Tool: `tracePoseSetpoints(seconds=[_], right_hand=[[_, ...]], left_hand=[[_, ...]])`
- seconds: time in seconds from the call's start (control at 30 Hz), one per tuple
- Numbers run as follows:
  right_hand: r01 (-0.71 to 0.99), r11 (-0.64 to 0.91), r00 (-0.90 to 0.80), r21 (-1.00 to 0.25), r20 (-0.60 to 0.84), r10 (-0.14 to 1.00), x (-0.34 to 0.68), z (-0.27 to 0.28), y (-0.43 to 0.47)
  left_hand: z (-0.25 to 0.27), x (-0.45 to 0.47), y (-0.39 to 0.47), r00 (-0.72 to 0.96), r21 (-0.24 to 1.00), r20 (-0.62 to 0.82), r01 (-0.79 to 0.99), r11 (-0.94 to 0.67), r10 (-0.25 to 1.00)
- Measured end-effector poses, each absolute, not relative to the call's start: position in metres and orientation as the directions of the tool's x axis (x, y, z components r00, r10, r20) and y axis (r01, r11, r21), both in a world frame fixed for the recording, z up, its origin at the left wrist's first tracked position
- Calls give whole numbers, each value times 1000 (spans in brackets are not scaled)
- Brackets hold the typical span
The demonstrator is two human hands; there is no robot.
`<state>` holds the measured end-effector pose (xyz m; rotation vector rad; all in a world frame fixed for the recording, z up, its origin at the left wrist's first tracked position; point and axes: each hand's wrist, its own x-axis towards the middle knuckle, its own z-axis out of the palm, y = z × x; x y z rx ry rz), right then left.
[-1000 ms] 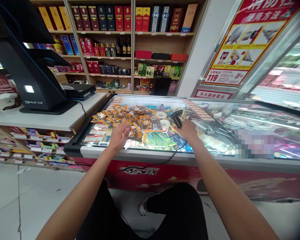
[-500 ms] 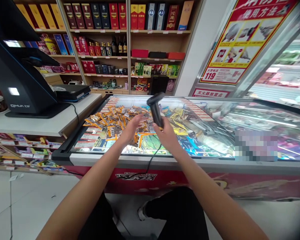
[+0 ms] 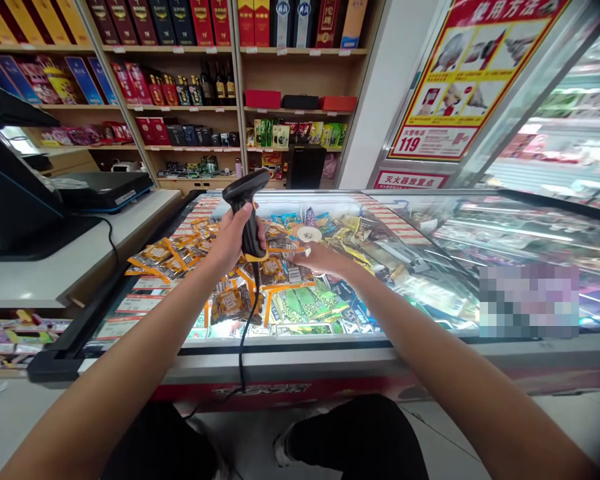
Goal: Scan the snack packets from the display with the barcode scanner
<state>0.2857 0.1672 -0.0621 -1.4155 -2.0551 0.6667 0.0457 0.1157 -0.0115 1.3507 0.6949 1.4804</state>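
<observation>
My left hand (image 3: 233, 240) is closed round the handle of a black barcode scanner (image 3: 250, 230) with yellow trim, held upright above the freezer's glass top. Its black cable (image 3: 242, 347) hangs down over the front edge. My right hand (image 3: 323, 259) lies low over the heap of snack packets (image 3: 230, 303), clear with orange edges and dark contents. Its fingers stretch left and appear to touch a packet near the heap's right side. Whether they grip it is not plain. A round whitish piece (image 3: 309, 234) shows just beyond my right hand.
The glass-topped freezer (image 3: 330, 355) holds green, blue and yellow packages below the glass. On the left, a counter (image 3: 25, 273) carries a scale (image 3: 103, 190) and a dark point-of-sale stand (image 3: 15, 193). Shelves (image 3: 300, 52) of boxes and bottles stand behind. A red poster (image 3: 473, 73) hangs on the right.
The scanner has passed from my right hand to my left and moved left. My right hand has let go of it and lowered to the packets. The view has shifted nearer the freezer.
</observation>
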Motion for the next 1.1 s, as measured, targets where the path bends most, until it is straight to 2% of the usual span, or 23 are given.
tracePoseSetpoints(seconds=[0.07,0.13,0.3,0.43,0.53,0.7,0.87,1.03,1.1], right_hand=[[674,213,-317,-707,-16,948,288,-65,167],[678,131,-275,-723,-84,958,291,-64,164],[584,188,-123,-789,143,982,308,-59,165],[455,329,-115,-828,312,943,313,-55,169],[374,406,-120,-834,391,913,312,-52,167],[410,424,-76,-807,433,898,309,-50,163],[370,446,-89,-815,447,890,308,-50,164],[467,465,-96,-752,480,872,307,-50,163],[494,430,-83,-755,451,888,311,-50,166]], left_hand=[[-20,51,116,113,884,413,-291,-367,904],[-29,54,111,132,892,395,-292,-345,909],[-40,53,91,300,946,299,-220,-239,906],[-43,55,79,478,976,214,-148,-162,852],[-42,57,76,519,980,200,-116,-163,831],[-39,52,77,529,989,150,-65,-136,835],[-42,48,80,582,988,131,-11,-153,802],[-47,47,81,597,988,120,4,-153,793],[-46,47,80,593,989,134,-28,-146,794]])
